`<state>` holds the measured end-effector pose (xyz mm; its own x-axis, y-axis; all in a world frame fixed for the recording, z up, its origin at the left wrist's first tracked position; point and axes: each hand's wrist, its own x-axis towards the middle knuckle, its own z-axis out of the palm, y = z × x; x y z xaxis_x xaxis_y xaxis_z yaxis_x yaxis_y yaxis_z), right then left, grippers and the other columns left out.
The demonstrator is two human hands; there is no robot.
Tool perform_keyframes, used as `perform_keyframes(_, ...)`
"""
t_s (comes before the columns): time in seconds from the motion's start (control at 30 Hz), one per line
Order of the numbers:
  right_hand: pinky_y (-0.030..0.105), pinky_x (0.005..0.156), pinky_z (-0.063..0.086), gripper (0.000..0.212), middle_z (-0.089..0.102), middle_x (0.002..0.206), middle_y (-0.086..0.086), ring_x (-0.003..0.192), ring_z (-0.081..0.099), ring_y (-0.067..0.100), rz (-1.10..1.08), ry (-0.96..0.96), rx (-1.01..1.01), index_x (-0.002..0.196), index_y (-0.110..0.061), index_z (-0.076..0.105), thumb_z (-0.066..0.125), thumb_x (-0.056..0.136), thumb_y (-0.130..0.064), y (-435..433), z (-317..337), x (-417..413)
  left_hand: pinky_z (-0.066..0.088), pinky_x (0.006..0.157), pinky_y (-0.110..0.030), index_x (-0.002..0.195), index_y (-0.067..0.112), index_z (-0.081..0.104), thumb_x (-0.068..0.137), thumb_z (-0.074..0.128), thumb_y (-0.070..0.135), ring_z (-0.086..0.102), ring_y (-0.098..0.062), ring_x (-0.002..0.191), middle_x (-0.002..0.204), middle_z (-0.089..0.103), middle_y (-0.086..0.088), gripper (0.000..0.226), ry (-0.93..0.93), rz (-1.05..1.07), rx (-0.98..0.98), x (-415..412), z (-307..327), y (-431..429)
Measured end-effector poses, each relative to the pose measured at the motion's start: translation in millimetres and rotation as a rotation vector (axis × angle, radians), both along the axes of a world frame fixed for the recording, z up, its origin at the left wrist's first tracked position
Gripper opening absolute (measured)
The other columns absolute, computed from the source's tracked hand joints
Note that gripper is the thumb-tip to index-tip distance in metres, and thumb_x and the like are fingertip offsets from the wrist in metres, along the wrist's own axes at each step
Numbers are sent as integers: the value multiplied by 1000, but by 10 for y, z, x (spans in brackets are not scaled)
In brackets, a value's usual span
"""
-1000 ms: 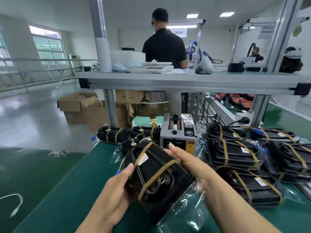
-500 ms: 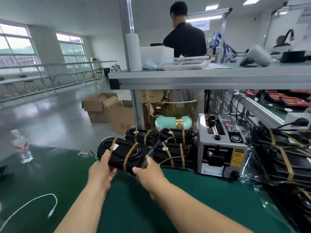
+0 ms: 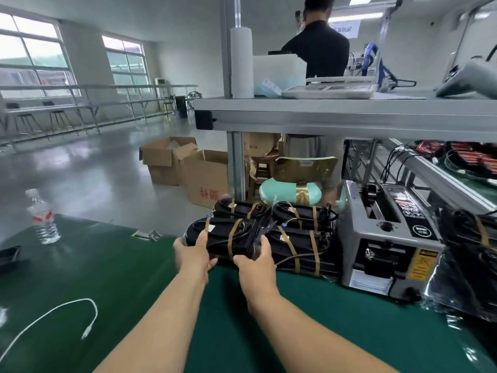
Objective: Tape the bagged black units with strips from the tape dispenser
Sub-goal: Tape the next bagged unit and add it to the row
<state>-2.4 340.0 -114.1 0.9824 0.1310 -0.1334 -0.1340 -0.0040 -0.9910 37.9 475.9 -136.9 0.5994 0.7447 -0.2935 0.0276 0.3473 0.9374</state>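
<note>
Left hand [image 3: 194, 253] and right hand [image 3: 256, 261] grip a taped, bagged black rectangular unit [image 3: 227, 236] at the green counter's [image 3: 107, 270] far edge, beside the grey metal tape dispenser [image 3: 387, 243].

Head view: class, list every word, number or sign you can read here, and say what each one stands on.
"10 CM": it seems to read so, faintly, on the carton behind the post.
Box: two red characters, not readable with certainty.
Wall sign: characters too blurred.
Dispenser: black label and yellow warning label, print too small.
Bottle: red label, unreadable.
</note>
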Motion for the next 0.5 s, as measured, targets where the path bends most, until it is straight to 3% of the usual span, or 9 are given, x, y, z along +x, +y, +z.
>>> perform_keyframes(0.07,30,109,39,78,25,162,-9,135,45,11,11,-55,-101,156,-30,21,54,89,-8,36,-36,-67,57,60,-31,126,27,46,93,65,32,69,-26,82,115,63,-6,38,2,-26,21,44,-43,11)
perform_keyframes(0.17,20,108,27,78,-10,163,-22,147,23,6,76,-126,-276,157,-29,13,51,92,-8,97,-107,-181,59,63,-33,126,24,49,92,64,33,70,-28,86,114,64,-8,38,32,-49,76,112,-83,42)
perform_keyframes(0.23,20,117,21,81,-15,163,-21,151,8,4,124,-172,-371,158,-27,7,51,93,-8,121,-166,-206,59,62,-33,126,22,48,91,65,34,70,-30,83,110,66,-10,41,83,-60,144,136,-90,65)
perform_keyframes(0.3,20,119,14,83,-17,163,-19,152,-1,5,151,-173,-445,159,-26,1,51,94,-8,122,-179,-186,58,58,-30,125,21,47,90,65,39,69,-25,64,98,67,-10,44,171,-52,252,131,-92,88)
perform_keyframes(0.4,26,122,16,81,-16,164,-17,153,2,8,191,-160,-476,159,-24,2,49,95,-9,95,-188,-141,55,51,-28,125,22,46,90,64,44,58,-20,43,79,63,-4,45,270,-15,359,111,-94,106)
perform_keyframes(0.5,23,121,17,79,-13,165,-16,153,8,9,225,-156,-480,159,-24,5,50,96,-13,54,-201,-145,52,49,-27,125,19,47,90,65,39,58,-20,50,81,63,-7,45,238,-1,304,126,-87,116)
